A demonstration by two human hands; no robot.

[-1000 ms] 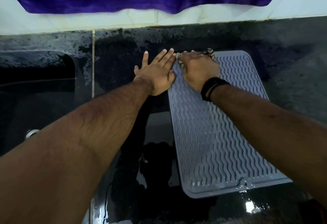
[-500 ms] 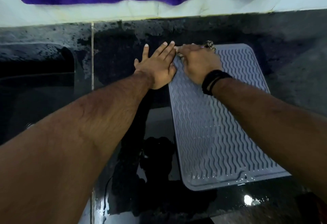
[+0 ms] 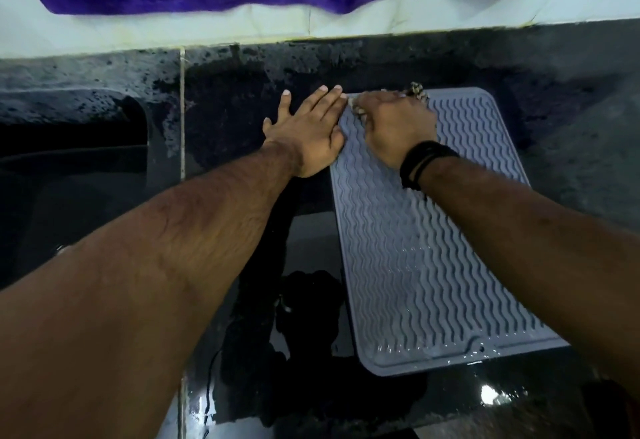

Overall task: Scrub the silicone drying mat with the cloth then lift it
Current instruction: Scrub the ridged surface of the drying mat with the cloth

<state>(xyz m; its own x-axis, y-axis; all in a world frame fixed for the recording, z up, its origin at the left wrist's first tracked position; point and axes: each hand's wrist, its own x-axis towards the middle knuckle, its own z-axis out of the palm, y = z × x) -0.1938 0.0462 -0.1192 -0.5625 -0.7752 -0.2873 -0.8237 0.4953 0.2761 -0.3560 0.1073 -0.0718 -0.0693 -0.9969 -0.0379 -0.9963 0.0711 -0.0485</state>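
The left hand [image 3: 306, 133] is lying flat and released at the far corner of the wet, floppy mat [image 3: 426, 258] while the right hand [image 3: 394, 127] is clenching the cloth [image 3: 419, 89]; a rim grasp is looking safest.

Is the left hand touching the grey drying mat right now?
Touching. The head view shows the left hand lying flat, its palm edge overlapping the drying mat at its far left edge, with no gap visible.
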